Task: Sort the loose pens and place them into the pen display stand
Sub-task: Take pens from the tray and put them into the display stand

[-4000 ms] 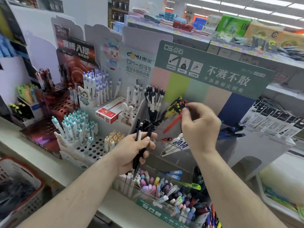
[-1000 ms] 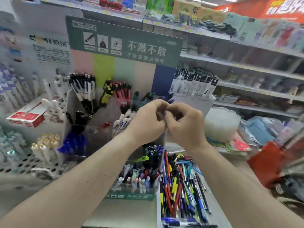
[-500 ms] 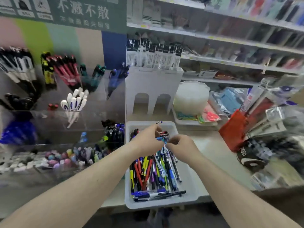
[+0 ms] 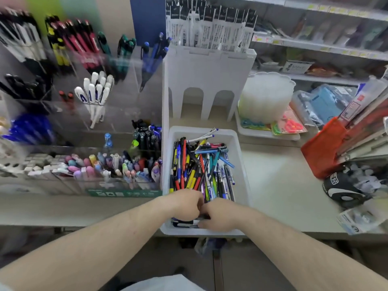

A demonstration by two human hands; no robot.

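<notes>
A white tray (image 4: 240,162) on the counter is full of loose pens (image 4: 201,166) in mixed colours. Both my hands are at its near end, touching each other. My left hand (image 4: 184,204) has its fingers curled down over dark pens lying crosswise (image 4: 183,224); its grip is hidden. My right hand (image 4: 221,216) curls its fingers round the right end of those crosswise pens. The clear tiered pen display stand (image 4: 126,101) stands left of the tray. It holds red pens (image 4: 79,45), blue pens (image 4: 151,55) and white pens (image 4: 95,91) in separate compartments.
A white riser (image 4: 210,68) with packaged refills stands behind the tray. To the right are a translucent tub (image 4: 266,95), an orange-red bag (image 4: 323,148) and a black item (image 4: 344,192). Bare counter (image 4: 281,185) lies right of the tray.
The view has tipped down from the stand to the tray. Both hands came down from in front of the stand, passed over the tray's middle, and now sit at its near end.
</notes>
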